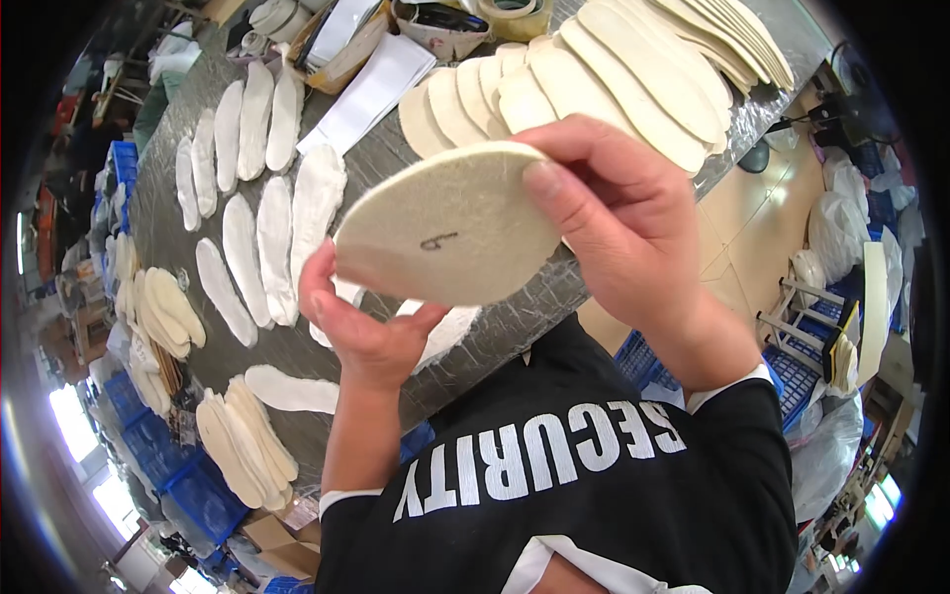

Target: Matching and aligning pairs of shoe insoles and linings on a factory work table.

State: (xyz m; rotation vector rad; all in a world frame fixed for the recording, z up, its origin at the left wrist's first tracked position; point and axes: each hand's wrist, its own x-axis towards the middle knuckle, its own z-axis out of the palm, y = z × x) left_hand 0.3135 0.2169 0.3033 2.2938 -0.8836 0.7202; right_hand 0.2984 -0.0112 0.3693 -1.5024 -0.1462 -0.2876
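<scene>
1. Closest in, the person's dark shirt with white lettering (554, 455) fills the bottom of the view, both forearms rising out of it.
2. Left hand (361, 332) is cupped under the lower edge of a cream felt insole (445, 233), fingers curled up behind it, thumb pressed on the near edge. Firm hold.
3. Right hand (618, 213) clamps the same insole from the right end, thumb flat on the facing side, fingers wrapped over the top edge. So both hands are closed on it, and it hangs in the air above the table's near edge, tilted toward the camera, with a small dark mark on its face.
4. Just below, the grey worktable (495, 337) runs diagonally across the view.
5. On it, left of the hands, white insoles (272, 238) lie side by side in rows, some apart, some overlapping.
6. Down at the lower left end, a fanned stack of cream insoles (242, 441).
7. Farther off, upper right, a big overlapping fan of cream insoles (614, 84) covers the table's far end.
8. Beyond, white paper sheets (371, 89) and a roll of tape (517, 15).
9. Blue crates (203, 495) stand on the floor.
</scene>
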